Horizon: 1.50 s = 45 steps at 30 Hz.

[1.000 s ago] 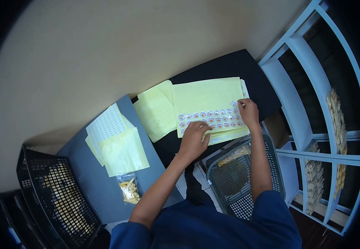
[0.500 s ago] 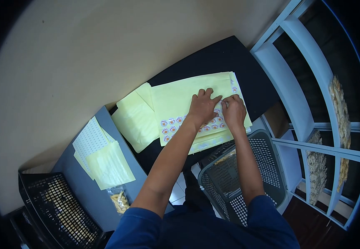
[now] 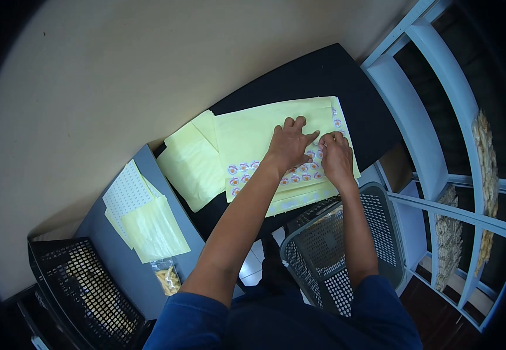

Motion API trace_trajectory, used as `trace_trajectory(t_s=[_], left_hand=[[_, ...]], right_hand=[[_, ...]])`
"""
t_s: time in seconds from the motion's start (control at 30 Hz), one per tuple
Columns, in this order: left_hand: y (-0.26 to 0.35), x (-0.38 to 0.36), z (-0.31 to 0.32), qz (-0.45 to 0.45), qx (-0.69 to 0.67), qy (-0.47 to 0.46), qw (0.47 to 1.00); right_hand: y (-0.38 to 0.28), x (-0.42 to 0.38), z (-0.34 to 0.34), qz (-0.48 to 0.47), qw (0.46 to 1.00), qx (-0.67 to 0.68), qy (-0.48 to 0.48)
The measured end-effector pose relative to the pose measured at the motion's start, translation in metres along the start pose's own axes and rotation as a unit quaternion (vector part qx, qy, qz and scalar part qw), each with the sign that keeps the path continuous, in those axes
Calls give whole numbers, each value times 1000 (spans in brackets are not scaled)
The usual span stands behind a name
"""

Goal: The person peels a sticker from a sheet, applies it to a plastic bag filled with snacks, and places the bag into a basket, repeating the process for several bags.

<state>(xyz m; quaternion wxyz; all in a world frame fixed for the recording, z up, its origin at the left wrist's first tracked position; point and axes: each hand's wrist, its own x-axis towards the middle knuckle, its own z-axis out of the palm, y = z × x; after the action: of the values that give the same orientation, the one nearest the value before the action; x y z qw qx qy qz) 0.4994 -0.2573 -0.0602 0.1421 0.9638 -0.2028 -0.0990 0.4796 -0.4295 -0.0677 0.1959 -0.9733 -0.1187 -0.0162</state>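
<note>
Our spread left hand has moved up the sticker sheet, apparently steadying it beside our right hand. We cannot tell whether the curled right grips anything.

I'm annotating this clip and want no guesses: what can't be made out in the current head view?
Head view:
- Fine print on the small round purple-and-orange stickers: too small to read.
- Part of the yellow paper sheet: covered by the bare left hand.
- Whether the bare right hand holds a sticker: its curled fingers hide it.
- Full contents of the black plastic lattice crate: screened by its wall, dim.
</note>
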Motion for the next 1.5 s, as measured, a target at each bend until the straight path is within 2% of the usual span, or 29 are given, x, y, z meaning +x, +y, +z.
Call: trace_trajectory(t_s=[0.1, 0.2, 0.3, 0.37, 0.43, 0.5, 0.57, 0.6, 0.67, 0.73, 0.8, 0.9, 0.93, 1.03, 1.13, 1.23, 1.27, 1.33, 1.43, 1.47, 1.5], left_hand=[[-1, -1, 1, 2, -4, 9, 1000], [0, -2, 1, 1, -28, 10, 1000], [7, -9, -7, -20, -52, 15, 998], [8, -24, -7, 3, -88, 127, 988], [14, -54, -19, 8, -135, 217, 967], [18, -109, -34, 22, -224, 262, 938], [27, -187, -54, 3, -251, 286, 925], [31, -227, -56, -28, -252, 296, 921], [33, -308, -56, -107, -235, 343, 903], [38, -386, -50, -291, -210, 351, 865], [33, -444, -40, -406, -125, 376, 823], [20, -492, -24, -534, -77, 295, 789], [13, -502, -17, -539, -86, 269, 794], [0, -518, -10, -536, -202, 217, 790], [-14, -537, -10, -506, -289, 199, 788], [-28, -555, -13, -495, -320, 179, 788], [-32, -560, -7, -448, -417, 232, 756], [-38, -568, 4, -336, -593, 326, 655], [-40, -573, 1, -328, -650, 343, 594], [-44, -574, 11, -288, -658, 372, 588], [-43, -575, 8, -283, -686, 373, 557]], right_hand=[[5, -1, -9, 1, 997, 74, -22], [13, 0, -17, 18, 971, 238, 0], [20, -7, -25, -12, 951, 302, 70], [5, -20, -44, 47, 934, 350, 52], [-3, -37, -51, 30, 927, 369, 66], [-7, -58, -43, 47, 902, 427, 49], [-33, -86, -34, 49, 884, 464, 24], [-45, -96, -31, 48, 876, 480, 18], [-74, -123, -21, 40, 875, 480, -55], [-113, -146, -19, 27, 869, 483, -109], [-151, -166, -16, 12, 850, 507, -141], [-198, -187, -7, -9, 826, 528, -198], [-215, -192, -6, -28, 831, 515, -208], [-255, -207, -12, 5, 804, 515, -298], [-280, -222, -3, -56, 804, 513, -295], [-306, -241, 0, -99, 791, 523, -301], [-314, -248, 2, -95, 795, 516, -304], [-330, -263, 9, -89, 803, 499, -315], [-351, -281, 20, -87, 820, 475, -309], [-358, -285, 21, -89, 822, 474, -301], [-364, -288, 22, -92, 825, 474, -294]])
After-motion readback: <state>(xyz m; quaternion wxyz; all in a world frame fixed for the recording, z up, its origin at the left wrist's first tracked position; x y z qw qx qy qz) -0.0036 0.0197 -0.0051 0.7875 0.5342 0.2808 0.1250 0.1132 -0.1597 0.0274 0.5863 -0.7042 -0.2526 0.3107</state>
